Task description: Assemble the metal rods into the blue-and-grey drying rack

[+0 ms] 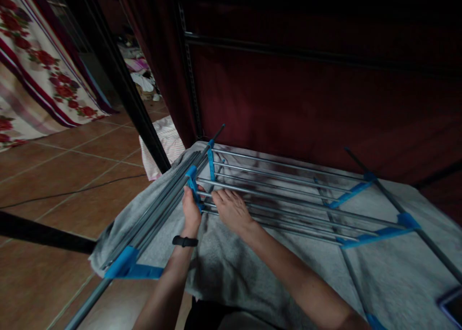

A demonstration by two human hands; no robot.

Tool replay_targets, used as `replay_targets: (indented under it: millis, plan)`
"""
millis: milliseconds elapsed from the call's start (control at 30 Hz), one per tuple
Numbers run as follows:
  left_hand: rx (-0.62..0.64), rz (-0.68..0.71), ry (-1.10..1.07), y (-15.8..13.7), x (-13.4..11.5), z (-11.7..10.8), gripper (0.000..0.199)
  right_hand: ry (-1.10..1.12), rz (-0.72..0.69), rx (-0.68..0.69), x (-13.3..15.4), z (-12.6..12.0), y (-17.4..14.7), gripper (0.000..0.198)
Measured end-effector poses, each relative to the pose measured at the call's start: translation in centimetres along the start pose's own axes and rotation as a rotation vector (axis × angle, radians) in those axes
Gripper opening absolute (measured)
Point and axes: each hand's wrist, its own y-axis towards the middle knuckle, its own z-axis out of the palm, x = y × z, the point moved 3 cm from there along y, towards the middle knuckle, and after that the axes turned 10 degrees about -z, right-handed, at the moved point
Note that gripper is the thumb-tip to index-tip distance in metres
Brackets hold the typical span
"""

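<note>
A drying rack with grey metal rods (288,192) and blue plastic brackets lies across a grey blanket. My left hand (191,208), a black band on its wrist, is closed around the blue bracket (191,176) at the rods' left end. Just to its right, my right hand (231,208) curls over the rods near that bracket; its fingertips are partly hidden. More rods (162,209) lie bunched along the left side, above another blue bracket (126,265). At the right end, a long blue bracket (378,236) joins the rods to a leg tube.
The grey blanket (288,267) covers a bed with black metal posts (119,74). Dark red cloth (288,103) hangs behind it. A phone-like object (451,306) lies at the right edge. A cable (72,192) runs over the tiled floor, and a floral curtain (46,65) hangs left.
</note>
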Motion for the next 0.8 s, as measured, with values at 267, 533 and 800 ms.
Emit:
replay_targets:
  millis: [267,533,800]
  plan:
    - [-0.120,0.123,0.061,0.0,-3.8,0.5,0.059,-0.073,-0.063,-0.184,-0.7,-4.0,-2.1,0.042]
    - [-0.134,-0.061,0.025,0.9,-4.8,2.3,0.059,-0.050,0.166,0.034,-2.9,-5.1,-1.3,0.036]
    - [-0.148,-0.058,0.020,0.8,-4.8,2.4,0.053,-0.056,0.145,0.008,-2.5,-5.6,-1.4,0.037]
